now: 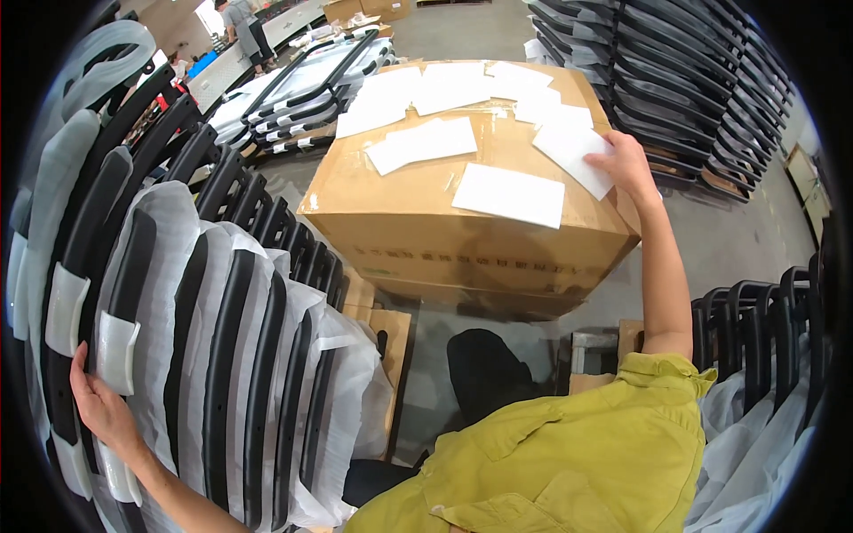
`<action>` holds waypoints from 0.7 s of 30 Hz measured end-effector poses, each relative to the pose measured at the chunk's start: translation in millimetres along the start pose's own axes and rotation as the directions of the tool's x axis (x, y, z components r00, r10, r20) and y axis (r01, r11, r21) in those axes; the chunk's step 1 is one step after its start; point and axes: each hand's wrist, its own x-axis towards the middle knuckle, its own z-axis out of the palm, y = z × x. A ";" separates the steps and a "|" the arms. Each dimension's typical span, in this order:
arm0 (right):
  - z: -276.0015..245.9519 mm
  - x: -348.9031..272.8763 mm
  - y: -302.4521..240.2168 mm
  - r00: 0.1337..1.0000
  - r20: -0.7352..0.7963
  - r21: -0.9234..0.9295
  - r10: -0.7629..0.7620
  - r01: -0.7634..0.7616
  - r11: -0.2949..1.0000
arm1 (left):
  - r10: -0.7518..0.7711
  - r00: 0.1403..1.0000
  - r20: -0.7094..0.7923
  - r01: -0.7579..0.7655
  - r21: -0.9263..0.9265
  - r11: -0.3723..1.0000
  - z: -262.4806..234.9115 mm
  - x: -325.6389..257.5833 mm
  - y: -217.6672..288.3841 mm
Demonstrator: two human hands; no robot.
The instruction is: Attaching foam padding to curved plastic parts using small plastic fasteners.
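Note:
My right hand (629,166) pinches the edge of a white foam sheet (569,158) at the right side of a large cardboard box (418,191). More thin white sheets lie spread on the box top, among them a rectangular sheet (509,195) near its front edge. On the left, my left hand (105,413) rests with fingers stretched out against a black tubular frame (60,373). White foam pads (117,354) are wrapped around the tubes beside those fingers. Several such frames stand in a row, with translucent foam wrap (191,355) between them.
Stacked black frames (666,80) rise behind the box at the right, and more frames (764,342) stand near my right elbow. Another stack of wrapped frames (302,89) lies at the back left. A person (244,31) stands farther off. Grey floor (471,31) shows between the stacks.

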 end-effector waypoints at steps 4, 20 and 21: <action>-29.8 -17.0 -26.6 0.997 0.040 0.556 -0.063 0.030 0.830 | 0.025 0.999 -0.043 -0.024 0.013 1.000 -20.2 -7.6 8.0; 18.9 -101.7 -262.2 0.207 0.240 0.645 -0.948 0.696 0.315 | 0.413 0.464 0.784 0.747 -0.596 0.293 48.1 -107.0 157.0; 21.1 -103.8 -257.7 0.380 -0.030 0.574 -0.924 0.764 0.296 | 0.268 0.480 0.835 0.829 -0.532 0.172 51.3 -113.3 153.2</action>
